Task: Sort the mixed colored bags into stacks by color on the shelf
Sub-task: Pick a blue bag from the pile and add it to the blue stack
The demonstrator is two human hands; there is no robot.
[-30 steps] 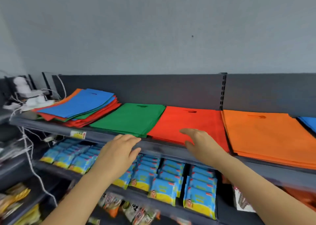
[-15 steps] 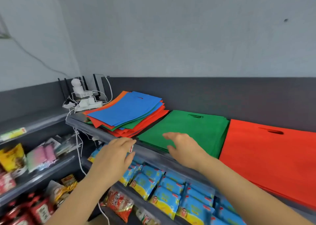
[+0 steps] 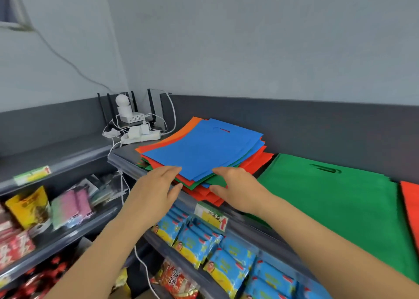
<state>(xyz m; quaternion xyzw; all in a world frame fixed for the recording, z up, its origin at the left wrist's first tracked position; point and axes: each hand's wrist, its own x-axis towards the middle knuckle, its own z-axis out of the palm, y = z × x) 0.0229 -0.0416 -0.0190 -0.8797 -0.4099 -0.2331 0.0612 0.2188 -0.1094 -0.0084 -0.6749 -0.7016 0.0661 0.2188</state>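
mixed pile sits at the left end of the top shelf, blue bag on top, with red, green and orange edges fanning out under it; layer count not readable. both hands at the pile's front edge: left hand has fingers straight and together, tips at the blue bag's near corner, thumb splayed below; right hand same pose, fingers together over the green/blue edges, thumb apart underneath. blurred there, so can't tell if either actually touches the bags; no pinch visible. green stack just right of the pile, near corner hidden by the right forearm. red stack cut off by the frame edge. power strip and cables behind the pile, in the corner. snack packs on the shelf below, print illegible
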